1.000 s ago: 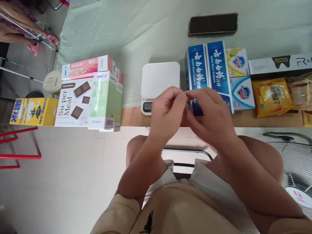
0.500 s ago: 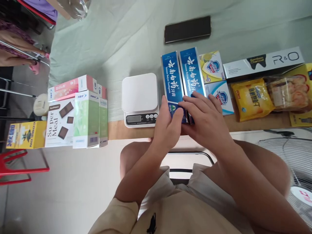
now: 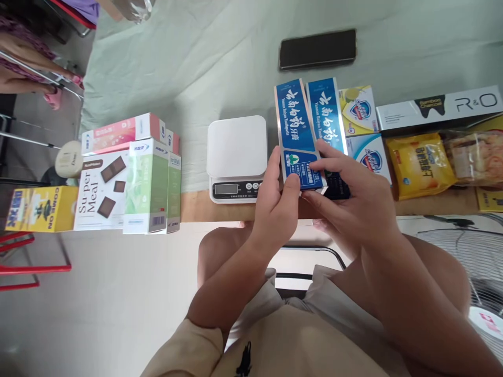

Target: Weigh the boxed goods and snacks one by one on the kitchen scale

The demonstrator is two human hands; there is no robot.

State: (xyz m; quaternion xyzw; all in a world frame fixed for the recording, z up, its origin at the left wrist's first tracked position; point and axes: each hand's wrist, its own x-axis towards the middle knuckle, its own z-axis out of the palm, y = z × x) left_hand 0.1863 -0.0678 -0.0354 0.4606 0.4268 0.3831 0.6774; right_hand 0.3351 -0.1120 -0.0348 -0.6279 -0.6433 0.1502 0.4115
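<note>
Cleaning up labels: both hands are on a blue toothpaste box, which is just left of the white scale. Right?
Wrong side: in the head view, the blue toothpaste box is just right of the white scale, not left. The rest holds: the left hand and right hand are both on it.

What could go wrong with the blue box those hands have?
The left blue toothpaste box is between the left hand and the right hand, near the table's front edge, so it might drop to the floor if the grip slips.

The left hand is also right by the white scale and might bump it.

The other toothpaste box is close beside, so it could get nudged.
</note>
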